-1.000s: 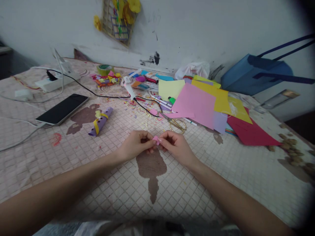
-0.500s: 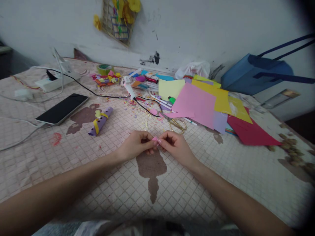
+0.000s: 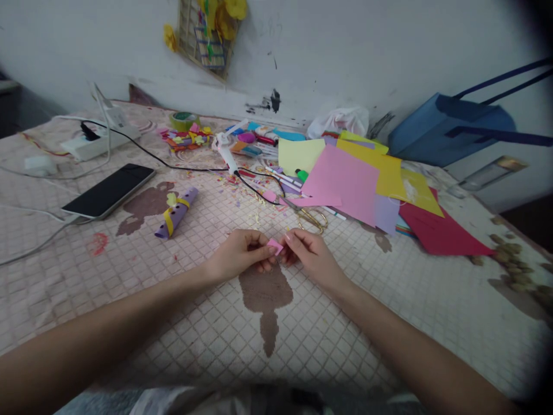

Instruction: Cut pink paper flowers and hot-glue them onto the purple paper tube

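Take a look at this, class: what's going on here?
A person's left hand pinches a small pink paper piece, with the right hand close beside it, above a patterned tablecloth. Gold-handled scissors lie just beyond, next to overlapping coloured paper sheets.

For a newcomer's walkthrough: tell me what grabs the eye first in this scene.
The heap of bright paper sheets stands out first, spread beyond and to the right of the hands, with a large pink sheet on top and a deep red sheet at its right edge. At the centre, the left hand and right hand pinch a small piece of pink paper. Behind the heap, a blue bag sits by the wall.
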A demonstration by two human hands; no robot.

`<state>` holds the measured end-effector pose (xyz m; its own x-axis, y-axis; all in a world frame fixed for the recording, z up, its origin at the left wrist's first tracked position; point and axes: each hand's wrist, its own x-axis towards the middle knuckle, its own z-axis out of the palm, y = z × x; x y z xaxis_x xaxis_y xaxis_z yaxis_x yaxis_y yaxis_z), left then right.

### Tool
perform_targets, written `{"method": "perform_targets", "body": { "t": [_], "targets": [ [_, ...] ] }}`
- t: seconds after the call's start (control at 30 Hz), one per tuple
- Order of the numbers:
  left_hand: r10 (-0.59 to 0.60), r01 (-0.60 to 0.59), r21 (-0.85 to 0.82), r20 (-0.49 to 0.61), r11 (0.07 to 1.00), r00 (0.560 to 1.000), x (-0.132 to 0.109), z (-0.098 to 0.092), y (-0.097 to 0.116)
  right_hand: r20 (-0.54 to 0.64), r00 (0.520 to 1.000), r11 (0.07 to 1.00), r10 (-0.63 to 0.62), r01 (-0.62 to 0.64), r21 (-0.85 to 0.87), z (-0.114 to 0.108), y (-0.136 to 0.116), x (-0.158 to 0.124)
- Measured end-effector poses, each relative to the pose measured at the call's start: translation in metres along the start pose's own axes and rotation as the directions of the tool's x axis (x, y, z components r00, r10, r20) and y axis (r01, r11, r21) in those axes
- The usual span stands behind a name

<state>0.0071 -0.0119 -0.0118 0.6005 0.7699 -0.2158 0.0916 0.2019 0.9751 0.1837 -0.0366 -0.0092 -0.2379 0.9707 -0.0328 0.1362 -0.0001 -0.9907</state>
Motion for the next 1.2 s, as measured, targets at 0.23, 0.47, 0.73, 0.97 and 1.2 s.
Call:
{"method": "perform_targets", "body": {
  "t": [0.23, 0.47, 0.73, 0.97, 1.2],
  "targets": [
    [0.006, -0.006, 0.008, -0.004, 1.000, 1.000, -0.0016, 0.0023, 0.0048, 0.030, 0.999, 0.999, -0.039, 0.040, -0.016, 0.0001, 0.0024, 0.0004],
    [0.002, -0.002, 0.018, -0.022, 1.000, 1.000, -0.0031, 0.0047, 0.0044, 0.010, 0.998, 0.994, -0.069, 0.070, -0.090, 0.0017, 0.0004, -0.0007],
    [-0.033, 0.033, 0.015, 0.012, 0.999, 0.999, -0.0035, 0.0057, 0.0037, 0.007, 0.997, 0.994, -0.071, 0.072, -0.084, 0.0046, -0.0010, -0.0019],
    [-0.057, 0.061, -0.059, 0.064, 0.996, 0.996, -0.0036, 0.0028, 0.0073, -0.043, 0.999, 0.999, -0.032, 0.031, -0.032, 0.0024, 0.0020, -0.0001],
    [-0.046, 0.043, -0.096, -0.023, 0.994, 0.999, 0.0004, 0.0028, 0.0031, -0.043, 0.999, 1.000, -0.015, 0.015, -0.009, 0.0014, -0.0012, -0.0005]
  ]
}}
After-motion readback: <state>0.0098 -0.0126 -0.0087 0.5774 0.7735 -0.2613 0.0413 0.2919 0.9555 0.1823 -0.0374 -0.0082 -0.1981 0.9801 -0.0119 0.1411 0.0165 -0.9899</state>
